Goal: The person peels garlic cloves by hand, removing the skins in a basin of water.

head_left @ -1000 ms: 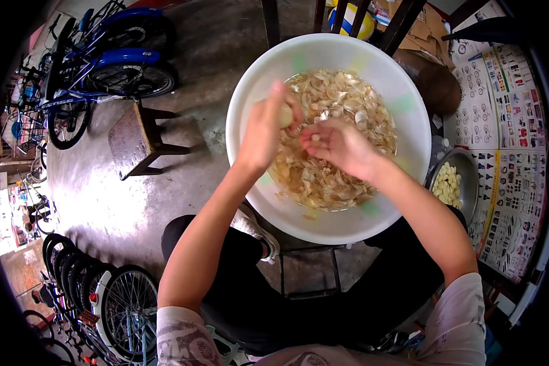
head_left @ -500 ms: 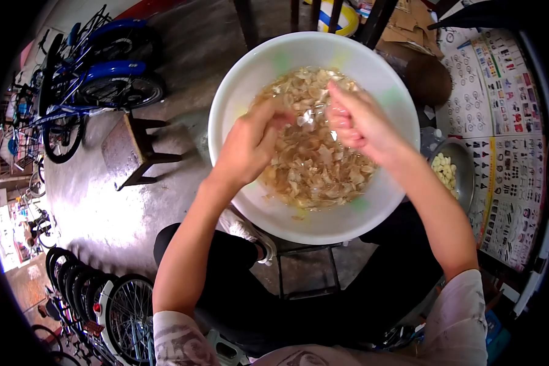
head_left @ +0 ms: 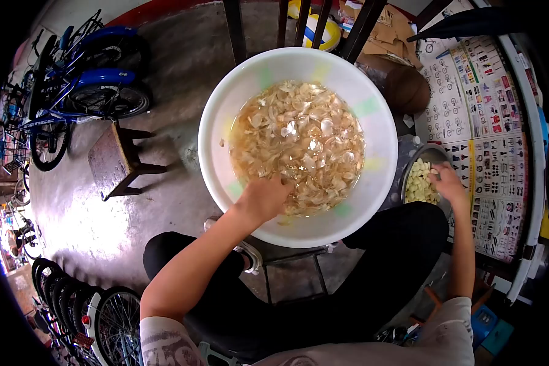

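Observation:
A large white basin [head_left: 219, 131] holds brownish water with many papery peels [head_left: 311, 131] floating in it. My left hand [head_left: 265, 198] dips its fingertips among the peels at the near side of the basin; the tips are hidden. To the right of the basin, a metal bowl [head_left: 443, 154] holds a heap of pale peeled cloves [head_left: 419, 183]. My right hand [head_left: 448, 183] is over this bowl's right side, its fingers bent at the cloves. Whether something is between those fingers is too small to tell.
A small wooden stool [head_left: 111, 160] stands on the floor at left, with bicycles [head_left: 104, 91] behind it. Dark wooden bars [head_left: 235, 30] rise beyond the basin, near a ball [head_left: 323, 32]. Printed sheets [head_left: 500, 165] lie at right.
My right hand has moved from above the basin to the metal bowl on the right. My left hand has come lower and nearer, down into the peels. The view has shifted somewhat.

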Motion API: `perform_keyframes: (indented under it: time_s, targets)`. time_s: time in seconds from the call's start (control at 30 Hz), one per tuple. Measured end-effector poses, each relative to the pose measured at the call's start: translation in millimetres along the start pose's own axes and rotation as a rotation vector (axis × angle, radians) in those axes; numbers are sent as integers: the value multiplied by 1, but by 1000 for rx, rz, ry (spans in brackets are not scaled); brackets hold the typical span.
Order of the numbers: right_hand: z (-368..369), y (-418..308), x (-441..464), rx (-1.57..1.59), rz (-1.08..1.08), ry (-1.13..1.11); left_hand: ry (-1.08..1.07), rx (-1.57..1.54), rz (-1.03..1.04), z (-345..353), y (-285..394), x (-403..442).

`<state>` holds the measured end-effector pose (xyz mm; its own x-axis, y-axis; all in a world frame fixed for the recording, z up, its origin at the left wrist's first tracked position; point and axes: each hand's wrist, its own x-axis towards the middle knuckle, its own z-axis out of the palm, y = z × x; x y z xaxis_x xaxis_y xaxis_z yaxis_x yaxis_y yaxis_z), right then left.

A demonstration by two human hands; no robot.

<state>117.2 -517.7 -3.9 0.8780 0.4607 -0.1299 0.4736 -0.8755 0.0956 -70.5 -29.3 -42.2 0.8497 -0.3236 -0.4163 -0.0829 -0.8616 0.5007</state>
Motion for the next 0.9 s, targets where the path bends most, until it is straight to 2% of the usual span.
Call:
perform_keyframes:
  time_s: [0.1,0.17,0.23,0.27,0.3,0.33,0.37,0.43,0.47,0.5,0.53,0.57,0.63,0.73,0.77,0.83,0.9]
  targets:
    - [-69,-95,26,190,-24,105,-67,20,-3,1,2,6]
    - [-111,-168,44,625,-6,-13,-134,44,-32,-9,5,10]
    - [-98,-214,62,902,-131,-83,-194,-17,-13,-24,3,13]
    - [-80,-233,78,809,-188,-67,-193,-12,-12,-23,-4,16]
    - [-56,-249,95,715,-243,-50,-37,-28,-14,-17,-15,20]
    - [-25,-264,113,606,-130,19,119,-46,-16,-15,-22,23]
    - [0,-277,128,496,-19,86,120,-42,-16,-22,-23,24]
    - [25,-300,145,465,40,121,324,-98,-191,-37,-25,23]
    - [34,-307,150,431,99,150,319,-98,-199,-36,-29,24]
    - [39,-310,155,435,93,145,470,-19,-234,-32,-32,27]
    - [43,-312,160,568,116,155,621,62,-269,-30,-34,30]
    - [46,-313,163,700,143,164,617,60,-274,-28,-38,33]
    - [43,-315,169,800,109,244,559,-270,-256,-29,-44,39]
    - [32,-332,174,897,195,251,477,-327,-299,-32,-53,55]
    - [34,-339,174,902,190,250,480,-324,-305,-33,-56,61]
    - [48,-349,179,992,133,328,509,-509,-239,-38,-54,71]
    - [54,-353,181,1049,123,319,563,-562,-285,-33,-52,84]
